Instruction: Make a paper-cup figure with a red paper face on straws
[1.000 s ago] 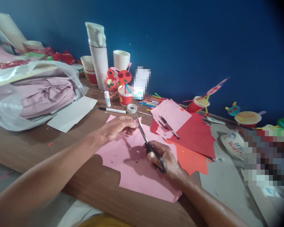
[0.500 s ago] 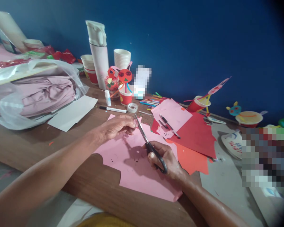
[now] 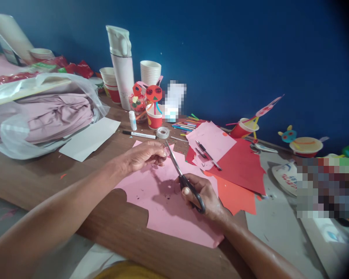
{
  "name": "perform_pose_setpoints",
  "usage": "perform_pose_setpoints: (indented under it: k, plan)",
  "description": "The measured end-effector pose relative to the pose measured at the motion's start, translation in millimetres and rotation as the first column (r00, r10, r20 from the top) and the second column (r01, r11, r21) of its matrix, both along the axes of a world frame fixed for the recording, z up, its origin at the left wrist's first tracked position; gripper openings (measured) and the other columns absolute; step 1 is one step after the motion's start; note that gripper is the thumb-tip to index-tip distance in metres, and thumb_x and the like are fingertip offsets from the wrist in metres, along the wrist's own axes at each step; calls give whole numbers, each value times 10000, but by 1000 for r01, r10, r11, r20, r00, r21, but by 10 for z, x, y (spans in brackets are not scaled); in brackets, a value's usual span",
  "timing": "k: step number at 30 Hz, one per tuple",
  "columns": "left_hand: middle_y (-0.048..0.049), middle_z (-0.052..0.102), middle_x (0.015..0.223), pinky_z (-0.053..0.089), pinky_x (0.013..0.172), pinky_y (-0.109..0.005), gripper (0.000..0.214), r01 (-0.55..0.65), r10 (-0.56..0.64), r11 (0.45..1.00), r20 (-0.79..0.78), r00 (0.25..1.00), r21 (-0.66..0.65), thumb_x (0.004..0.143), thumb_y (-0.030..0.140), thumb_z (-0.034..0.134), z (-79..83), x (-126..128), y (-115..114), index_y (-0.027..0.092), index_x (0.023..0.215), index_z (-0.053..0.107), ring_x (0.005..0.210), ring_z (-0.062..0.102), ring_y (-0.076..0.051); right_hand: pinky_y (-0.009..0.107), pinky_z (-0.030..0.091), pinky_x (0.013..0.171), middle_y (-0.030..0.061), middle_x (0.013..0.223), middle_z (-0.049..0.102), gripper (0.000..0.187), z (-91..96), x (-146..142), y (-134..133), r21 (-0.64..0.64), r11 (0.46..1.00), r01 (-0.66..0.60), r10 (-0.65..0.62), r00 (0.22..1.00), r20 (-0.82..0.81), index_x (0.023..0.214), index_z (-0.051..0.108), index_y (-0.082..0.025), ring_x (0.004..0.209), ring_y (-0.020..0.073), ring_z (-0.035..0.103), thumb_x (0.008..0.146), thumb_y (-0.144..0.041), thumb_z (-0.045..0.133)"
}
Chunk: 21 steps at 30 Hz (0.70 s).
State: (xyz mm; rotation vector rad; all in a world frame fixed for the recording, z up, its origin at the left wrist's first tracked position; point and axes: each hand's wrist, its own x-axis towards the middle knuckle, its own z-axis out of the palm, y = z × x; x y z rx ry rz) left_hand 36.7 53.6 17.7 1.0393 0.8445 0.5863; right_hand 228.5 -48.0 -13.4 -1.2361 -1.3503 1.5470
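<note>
In my right hand (image 3: pixel 202 193) is a pair of black-handled scissors (image 3: pixel 178 170), its blades pointing up and left and looking closed or nearly so. My left hand (image 3: pixel 148 155) is pinched just left of the blade tips; whatever its fingertips hold is too small to make out. Both hands are above a large sheet of pink paper (image 3: pixel 186 228) with cut edges, which lies on the brown table (image 3: pixel 110 228). Small dark scraps are scattered over the sheet. Behind my left hand are a roll of tape (image 3: pixel 163 133) and a white marker (image 3: pixel 142 135).
At the left is a clear plastic bag (image 3: pixel 100 108) with mauve cloth inside. A tall flask (image 3: pixel 122 77), stacked paper cups (image 3: pixel 150 71), a glue stick (image 3: pixel 132 121) and a cup with a red paper face (image 3: pixel 154 93) stand behind. Red paper (image 3: pixel 244 162) with pens nearby lies right.
</note>
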Motion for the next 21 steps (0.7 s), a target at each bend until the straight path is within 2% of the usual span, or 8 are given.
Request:
perform_pose_setpoints:
  k: [21]
  plan:
    - [19,498,536,404,607,-302,111,12,-12,1000,-13,1000,12,641,179,609,-5,-1,12,149,552,550,524,443,-101,189,327,388,-59,480,461,340,40,-23,-1,-21,1000,22,-22,1000,22,856,600,-136,388,61,388,723,-447,634]
